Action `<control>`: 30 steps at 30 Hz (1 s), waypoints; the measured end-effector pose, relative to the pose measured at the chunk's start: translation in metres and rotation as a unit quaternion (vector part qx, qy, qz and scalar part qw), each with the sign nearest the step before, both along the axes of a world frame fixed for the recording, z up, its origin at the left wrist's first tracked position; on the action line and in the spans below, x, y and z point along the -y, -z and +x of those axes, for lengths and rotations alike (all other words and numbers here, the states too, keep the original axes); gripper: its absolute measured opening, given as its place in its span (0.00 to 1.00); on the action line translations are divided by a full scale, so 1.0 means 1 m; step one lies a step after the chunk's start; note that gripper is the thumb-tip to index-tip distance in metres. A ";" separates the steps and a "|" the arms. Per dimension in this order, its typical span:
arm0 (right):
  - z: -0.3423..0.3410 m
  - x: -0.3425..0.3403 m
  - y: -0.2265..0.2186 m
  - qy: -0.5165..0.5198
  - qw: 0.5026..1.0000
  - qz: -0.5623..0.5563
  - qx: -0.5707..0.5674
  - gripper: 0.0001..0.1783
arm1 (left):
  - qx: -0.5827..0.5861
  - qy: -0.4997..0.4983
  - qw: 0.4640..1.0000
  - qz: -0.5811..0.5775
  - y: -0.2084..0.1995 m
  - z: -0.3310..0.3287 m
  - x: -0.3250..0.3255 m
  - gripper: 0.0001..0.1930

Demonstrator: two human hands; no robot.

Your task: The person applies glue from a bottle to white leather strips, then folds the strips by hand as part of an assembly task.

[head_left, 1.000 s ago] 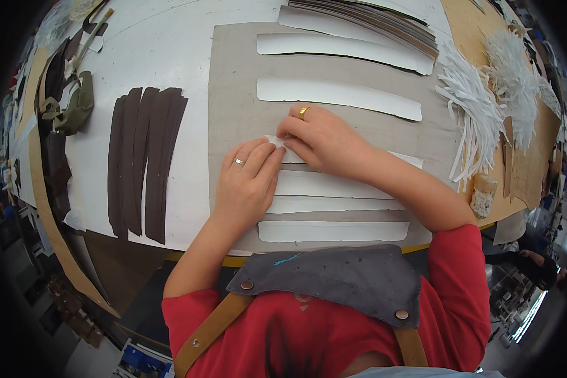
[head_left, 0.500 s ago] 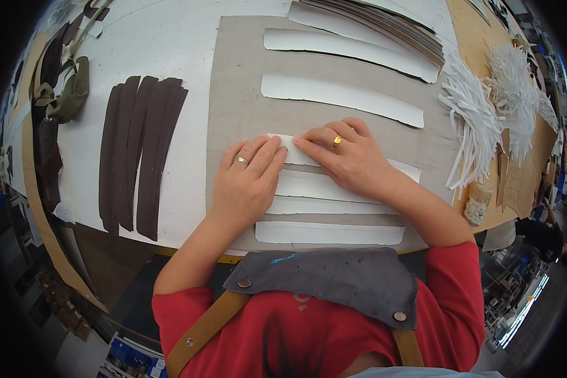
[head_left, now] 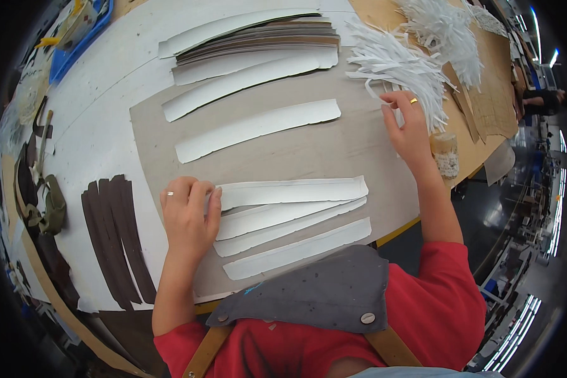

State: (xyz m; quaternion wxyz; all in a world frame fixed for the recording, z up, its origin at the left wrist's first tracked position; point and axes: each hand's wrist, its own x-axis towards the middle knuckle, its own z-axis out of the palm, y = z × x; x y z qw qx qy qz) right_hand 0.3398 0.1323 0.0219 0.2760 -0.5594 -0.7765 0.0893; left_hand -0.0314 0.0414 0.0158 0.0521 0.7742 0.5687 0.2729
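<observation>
Tube lights (head_left: 518, 331) glowed at the right, beyond a white worktable (head_left: 101, 138) bearing a grey sheet (head_left: 258, 162). On that sheet lay a long white strip (head_left: 290, 191); the left hand (head_left: 188, 217), fingers bent, touched its left end, but whether it pinched could not be told. Thumb and forefinger of the right hand (head_left: 411, 135) curved beside shredded white strips (head_left: 403, 66), their grip unclear.

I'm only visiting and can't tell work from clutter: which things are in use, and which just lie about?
Apparently in use: white strip, at the left hand; thin white ribbons, by the right hand; grey mat.

Probably just lying about: olive cloth; blue tray; perhaps dark brown strips.
</observation>
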 end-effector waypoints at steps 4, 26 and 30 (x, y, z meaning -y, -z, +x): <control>0.010 -0.008 -0.006 0.066 0.997 -0.008 -0.028 0.10 | -0.053 0.065 0.993 -0.088 -0.001 0.010 -0.015 0.07; -0.013 -0.005 -0.053 -0.055 0.776 -0.420 -0.467 0.08 | -0.104 0.086 0.988 -0.076 0.013 0.026 -0.024 0.22; -0.022 0.003 -0.063 -0.105 0.763 -0.406 -0.491 0.07 | -0.073 0.091 0.989 -0.090 0.008 0.025 -0.015 0.21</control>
